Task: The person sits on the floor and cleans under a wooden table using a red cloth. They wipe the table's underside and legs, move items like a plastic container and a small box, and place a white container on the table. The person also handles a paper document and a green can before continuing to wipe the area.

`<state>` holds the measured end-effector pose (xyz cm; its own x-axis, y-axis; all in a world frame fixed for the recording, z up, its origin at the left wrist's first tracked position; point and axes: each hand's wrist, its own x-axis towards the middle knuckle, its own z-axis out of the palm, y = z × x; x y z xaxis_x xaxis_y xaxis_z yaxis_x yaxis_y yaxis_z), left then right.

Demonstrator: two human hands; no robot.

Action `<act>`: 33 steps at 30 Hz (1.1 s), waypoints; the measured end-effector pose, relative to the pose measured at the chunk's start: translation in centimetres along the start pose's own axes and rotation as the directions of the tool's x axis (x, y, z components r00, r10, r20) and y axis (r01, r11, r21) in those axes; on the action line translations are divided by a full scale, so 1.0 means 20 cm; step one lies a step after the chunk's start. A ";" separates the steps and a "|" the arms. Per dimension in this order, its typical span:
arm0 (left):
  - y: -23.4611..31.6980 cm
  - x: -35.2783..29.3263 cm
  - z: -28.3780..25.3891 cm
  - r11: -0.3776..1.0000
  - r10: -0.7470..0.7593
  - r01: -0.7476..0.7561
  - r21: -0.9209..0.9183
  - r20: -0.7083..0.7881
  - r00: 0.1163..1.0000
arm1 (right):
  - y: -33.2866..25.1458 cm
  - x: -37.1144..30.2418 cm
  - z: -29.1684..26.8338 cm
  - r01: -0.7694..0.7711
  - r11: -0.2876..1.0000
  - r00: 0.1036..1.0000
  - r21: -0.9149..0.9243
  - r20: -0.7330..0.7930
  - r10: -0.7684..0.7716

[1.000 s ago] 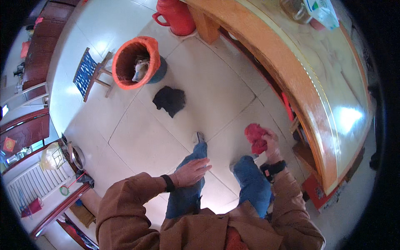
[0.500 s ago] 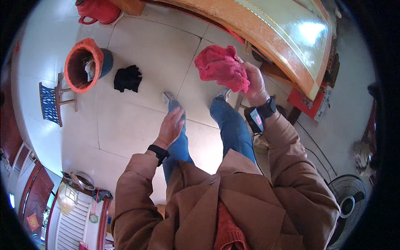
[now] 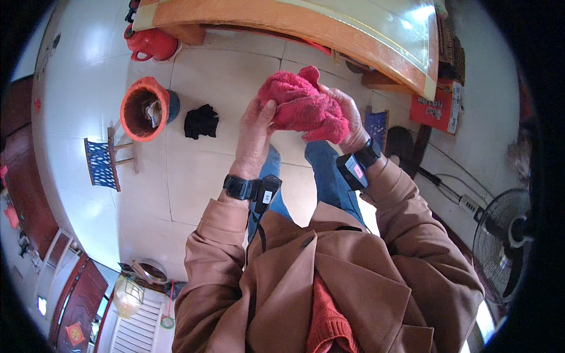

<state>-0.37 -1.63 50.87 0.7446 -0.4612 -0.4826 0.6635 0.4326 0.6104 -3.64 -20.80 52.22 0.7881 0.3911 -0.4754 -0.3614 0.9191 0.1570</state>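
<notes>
1. Gripped between both your hands, a crumpled pinkish-red cloth (image 3: 303, 109) is up in the air, over the floor and just beyond your knees.
2. Your left hand (image 3: 254, 132) has its left end, thumb laid on the near side; the other fingers probably curl behind, but the cloth hides them.
3. Your right hand (image 3: 348, 117) clasps its right end.
4. On your wrists sit a left black band (image 3: 238, 187) and a right black band (image 3: 369, 152), each with a small black device beside it.
5. Beneath, your blue jeans (image 3: 322, 162) show over the pale tiled floor (image 3: 200, 182).
6. Farther off, a black cloth (image 3: 201, 122) lies crumpled on the tiles, just right of an orange-rimmed bin (image 3: 147, 81).
7. Beyond them stand a red jug (image 3: 154, 46) and an orange-edged table (image 3: 265, 17).
</notes>
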 end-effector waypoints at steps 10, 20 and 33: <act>0.16 -0.36 0.06 0.995 0.096 -0.093 0.045 -0.083 0.992 | 0.17 -0.20 -0.15 0.130 0.965 0.986 -0.227 -0.076 -0.151; 0.01 -0.69 0.30 0.987 0.136 -0.132 0.090 -0.039 0.990 | 0.34 -0.77 -0.33 0.496 0.865 0.868 -0.082 0.018 -0.496; -0.10 -0.82 0.46 0.969 0.000 -0.063 0.238 0.256 0.967 | 0.70 -1.39 -0.58 0.789 0.594 0.614 0.157 -0.162 -0.772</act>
<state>-14.59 -2.05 63.34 0.7015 -0.6438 -0.3058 0.5788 0.2642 0.7715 -36.43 -19.47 57.59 0.6827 -0.4774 -0.5532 0.4851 0.8623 -0.1454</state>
